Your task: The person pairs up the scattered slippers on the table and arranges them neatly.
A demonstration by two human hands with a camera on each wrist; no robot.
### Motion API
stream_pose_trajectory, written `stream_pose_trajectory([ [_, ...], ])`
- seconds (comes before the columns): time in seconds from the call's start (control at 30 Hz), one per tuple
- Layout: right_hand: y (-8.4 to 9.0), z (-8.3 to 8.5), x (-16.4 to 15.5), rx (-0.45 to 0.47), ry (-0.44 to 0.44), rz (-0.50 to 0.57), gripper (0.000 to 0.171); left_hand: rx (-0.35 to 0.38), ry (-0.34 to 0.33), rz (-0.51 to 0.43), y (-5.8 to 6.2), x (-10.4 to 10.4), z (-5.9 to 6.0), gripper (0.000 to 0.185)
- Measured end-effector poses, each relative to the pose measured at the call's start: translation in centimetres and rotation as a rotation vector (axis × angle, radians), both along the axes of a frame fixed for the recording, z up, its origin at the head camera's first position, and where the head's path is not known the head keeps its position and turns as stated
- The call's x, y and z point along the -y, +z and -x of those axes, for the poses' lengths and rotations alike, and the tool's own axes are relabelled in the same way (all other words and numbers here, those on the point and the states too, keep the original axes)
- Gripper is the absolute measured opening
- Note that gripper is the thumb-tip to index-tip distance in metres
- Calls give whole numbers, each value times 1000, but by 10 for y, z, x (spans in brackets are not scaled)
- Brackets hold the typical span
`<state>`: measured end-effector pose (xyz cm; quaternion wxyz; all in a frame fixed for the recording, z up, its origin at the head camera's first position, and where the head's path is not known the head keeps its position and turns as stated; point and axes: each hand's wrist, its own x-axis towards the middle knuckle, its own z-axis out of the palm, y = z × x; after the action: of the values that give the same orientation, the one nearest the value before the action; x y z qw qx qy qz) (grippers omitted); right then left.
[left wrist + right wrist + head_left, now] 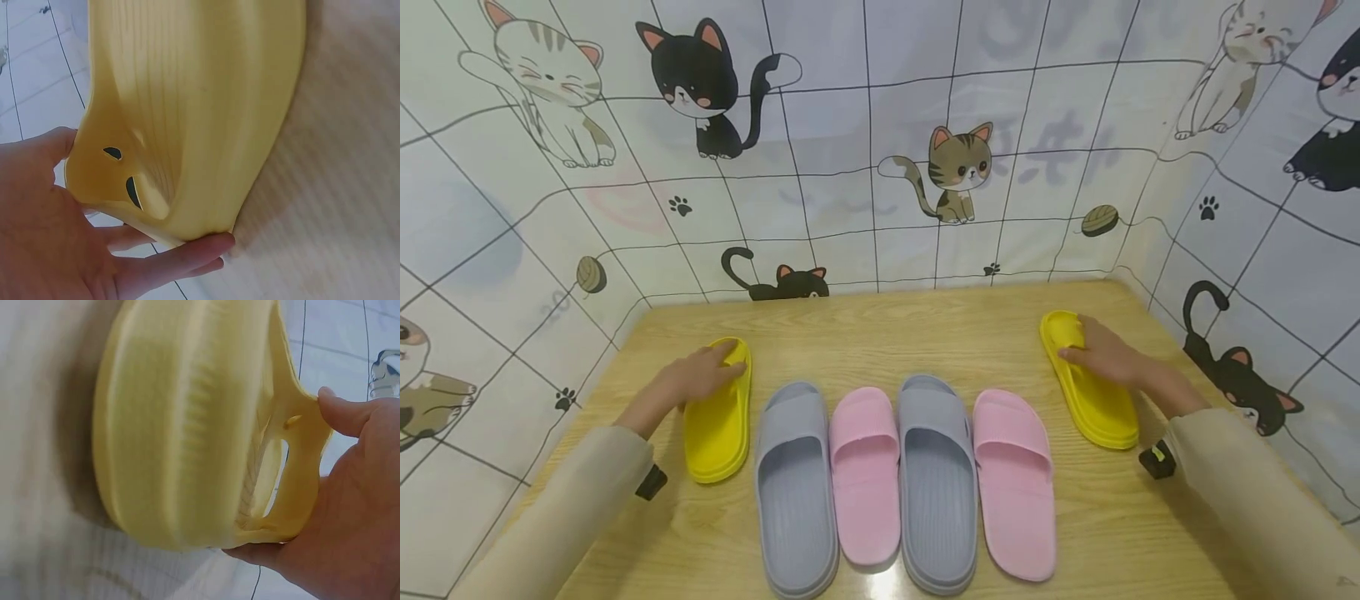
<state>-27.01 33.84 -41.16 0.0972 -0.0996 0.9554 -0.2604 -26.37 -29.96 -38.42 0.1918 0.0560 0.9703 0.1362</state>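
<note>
On the left side of the table, my left hand (pixel 703 375) grips a yellow slipper (pixel 717 442) by its strap end. In the left wrist view the thumb lies on the strap (pixel 94 162) and other fingers reach to the toe edge. Over on the right, my right hand (pixel 1103 360) holds a second yellow slipper (pixel 1101 404), angled with its strap end toward the upper left. The right wrist view shows the thumb on the strap (pixel 303 481) edge, with a finger under the far side; the sole appears tipped up sideways there.
Between the hands stand a grey slipper (pixel 797 508), a pink slipper (pixel 867 500), another grey slipper (pixel 938 517) and another pink slipper (pixel 1018 517), side by side. The wooden tabletop (pixel 880 329) meets a cat-patterned backdrop (pixel 835 196) behind and at both sides.
</note>
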Motion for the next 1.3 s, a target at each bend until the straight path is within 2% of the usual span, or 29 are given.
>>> stream_pose_trajectory([
  [0.13,0,9,-4,28,-58,43,84,65,51,-65,1,4,16,85],
  [0.23,0,17,-8,22,-53,32,77,109,93,-118,1,7,27,84],
  [0.3,-1,23,-11,21,-39,21,74,121,98,-135,1,9,32,81],
  [0.57,3,41,-20,99,-27,-13,76,66,53,-115,0,12,45,73],
  [0.73,6,48,-24,51,-26,-53,76,28,36,-75,-2,16,55,75],
  [0.9,17,52,-22,41,-13,-179,73,13,34,-61,1,17,64,76],
  [1.03,29,52,-20,128,-32,-243,75,14,67,-67,4,16,70,76],
  [1.17,36,51,-19,244,-81,-216,80,30,111,-73,4,15,77,76],
  [1.3,35,54,-22,261,-86,-194,80,13,116,-94,4,17,81,75],
])
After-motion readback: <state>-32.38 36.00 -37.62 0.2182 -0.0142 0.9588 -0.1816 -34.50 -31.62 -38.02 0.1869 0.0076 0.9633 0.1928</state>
